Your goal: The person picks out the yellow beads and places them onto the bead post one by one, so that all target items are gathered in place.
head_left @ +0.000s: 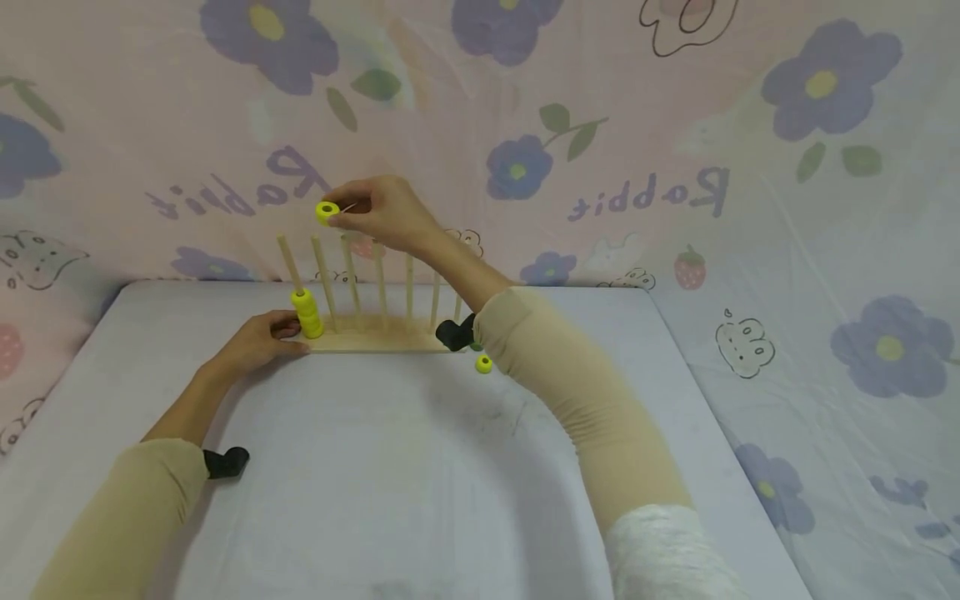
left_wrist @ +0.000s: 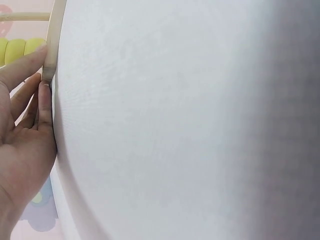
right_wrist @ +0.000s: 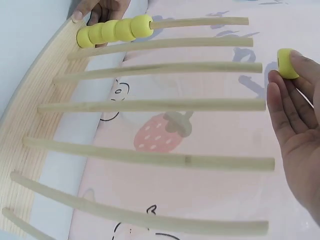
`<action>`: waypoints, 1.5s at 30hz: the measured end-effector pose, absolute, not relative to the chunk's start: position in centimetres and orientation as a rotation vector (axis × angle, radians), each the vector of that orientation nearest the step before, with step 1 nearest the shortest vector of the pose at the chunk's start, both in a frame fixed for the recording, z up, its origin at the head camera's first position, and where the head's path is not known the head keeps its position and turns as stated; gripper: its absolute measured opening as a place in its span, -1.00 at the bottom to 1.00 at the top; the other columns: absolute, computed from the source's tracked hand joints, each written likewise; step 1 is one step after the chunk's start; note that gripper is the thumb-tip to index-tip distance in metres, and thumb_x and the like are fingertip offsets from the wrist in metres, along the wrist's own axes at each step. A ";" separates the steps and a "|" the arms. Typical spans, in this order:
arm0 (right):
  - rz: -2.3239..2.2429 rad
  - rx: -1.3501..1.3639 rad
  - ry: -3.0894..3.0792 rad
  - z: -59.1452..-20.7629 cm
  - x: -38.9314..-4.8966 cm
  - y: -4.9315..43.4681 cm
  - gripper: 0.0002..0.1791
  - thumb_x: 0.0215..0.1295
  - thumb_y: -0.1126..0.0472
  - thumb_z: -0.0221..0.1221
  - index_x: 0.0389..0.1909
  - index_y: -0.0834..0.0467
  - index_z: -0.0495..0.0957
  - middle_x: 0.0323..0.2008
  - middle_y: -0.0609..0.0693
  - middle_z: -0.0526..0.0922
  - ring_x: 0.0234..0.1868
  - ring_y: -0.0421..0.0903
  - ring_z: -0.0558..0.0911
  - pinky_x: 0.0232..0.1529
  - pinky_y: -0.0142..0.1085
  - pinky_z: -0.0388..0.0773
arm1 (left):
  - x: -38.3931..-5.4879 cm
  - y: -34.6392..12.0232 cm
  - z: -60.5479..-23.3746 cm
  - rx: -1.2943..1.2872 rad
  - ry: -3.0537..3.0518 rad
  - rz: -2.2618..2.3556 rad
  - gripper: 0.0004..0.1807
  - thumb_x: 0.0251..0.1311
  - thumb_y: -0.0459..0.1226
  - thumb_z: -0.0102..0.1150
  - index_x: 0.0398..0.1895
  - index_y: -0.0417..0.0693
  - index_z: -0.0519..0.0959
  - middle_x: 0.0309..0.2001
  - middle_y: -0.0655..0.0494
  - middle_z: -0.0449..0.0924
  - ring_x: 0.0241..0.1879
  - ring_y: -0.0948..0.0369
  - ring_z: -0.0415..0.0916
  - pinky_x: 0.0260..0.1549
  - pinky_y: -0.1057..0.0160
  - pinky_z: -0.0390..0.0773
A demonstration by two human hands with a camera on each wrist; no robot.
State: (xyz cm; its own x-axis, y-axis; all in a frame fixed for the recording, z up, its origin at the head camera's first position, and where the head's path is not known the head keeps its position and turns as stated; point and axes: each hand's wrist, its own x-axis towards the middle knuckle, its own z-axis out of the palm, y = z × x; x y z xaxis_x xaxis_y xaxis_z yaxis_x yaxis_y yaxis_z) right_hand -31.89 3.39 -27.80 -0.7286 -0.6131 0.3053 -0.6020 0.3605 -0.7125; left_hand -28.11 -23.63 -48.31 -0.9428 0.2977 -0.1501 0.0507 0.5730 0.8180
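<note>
A wooden peg rack [head_left: 375, 340] stands on the table, its upright pegs in a row. Several yellow beads [head_left: 307, 314] are stacked on the leftmost peg, whose upper part is bare. My left hand [head_left: 258, 340] holds the left end of the rack's base, thumb at the front edge. Between thumb and fingertips my right hand [head_left: 393, 212] pinches a single yellow bead [head_left: 327, 213], raised above the peg tops near the left end. In the right wrist view this held bead [right_wrist: 286, 64] is apart from every peg.
A loose yellow bead [head_left: 483, 364] lies on the white table [head_left: 360, 467] near the rack's right end. Beside it, a green piece [head_left: 477, 346] is mostly hidden by the right sleeve. A patterned cloth [head_left: 600, 225] hangs behind the table.
</note>
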 end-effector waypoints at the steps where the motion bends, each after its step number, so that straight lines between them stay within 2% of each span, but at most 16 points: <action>1: -1.326 -1.161 2.584 -27.8 -31.9 3.2 -0.62 0.26 0.22 0.36 0.09 0.20 0.65 -0.09 -0.02 0.74 -0.17 -0.30 0.70 -0.09 -0.50 0.60 | -28.1 -23.6 -48.4 0.286 2.536 1.305 -0.05 0.22 -0.16 0.37 0.49 -0.42 0.05 0.39 -0.40 0.23 0.36 -0.22 0.24 0.37 -0.13 0.24; 20: -1.090 -1.176 2.662 -27.9 -32.5 0.0 -0.59 0.32 0.09 0.31 0.15 0.10 0.63 -0.09 -0.13 0.74 -0.15 -0.39 0.65 -0.08 -0.59 0.51 | -28.2 -23.5 -48.1 0.278 2.531 1.306 -0.04 0.22 -0.15 0.37 0.50 -0.39 0.06 0.40 -0.38 0.23 0.37 -0.21 0.23 0.37 -0.14 0.23; 32: -1.019 -1.159 2.632 -27.9 -32.3 -1.5 -0.57 0.34 0.06 0.29 0.20 0.09 0.60 -0.01 -0.14 0.72 -0.10 -0.37 0.64 -0.08 -0.59 0.51 | -28.5 -23.5 -48.4 0.277 2.522 1.314 -0.02 0.19 -0.13 0.40 0.50 -0.40 0.06 0.40 -0.38 0.22 0.38 -0.22 0.22 0.37 -0.15 0.22; 45: -0.963 -1.132 2.624 -28.4 -32.4 -2.2 -0.59 0.32 0.03 0.30 0.16 0.02 0.63 -0.03 -0.21 0.72 -0.08 -0.38 0.62 -0.10 -0.61 0.49 | -28.4 -23.7 -48.4 0.263 2.525 1.290 -0.02 0.22 -0.09 0.37 0.52 -0.35 0.04 0.41 -0.36 0.21 0.39 -0.22 0.20 0.39 -0.17 0.19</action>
State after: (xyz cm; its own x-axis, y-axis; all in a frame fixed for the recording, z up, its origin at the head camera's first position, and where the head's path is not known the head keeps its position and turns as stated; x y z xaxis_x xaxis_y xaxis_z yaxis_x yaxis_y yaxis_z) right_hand -32.37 -2.21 -28.38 -0.7115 -0.6907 0.1294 -0.6104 0.5163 -0.6007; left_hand -28.44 -23.73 -48.35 -0.9404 0.2915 -0.1753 0.0288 0.5818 0.8128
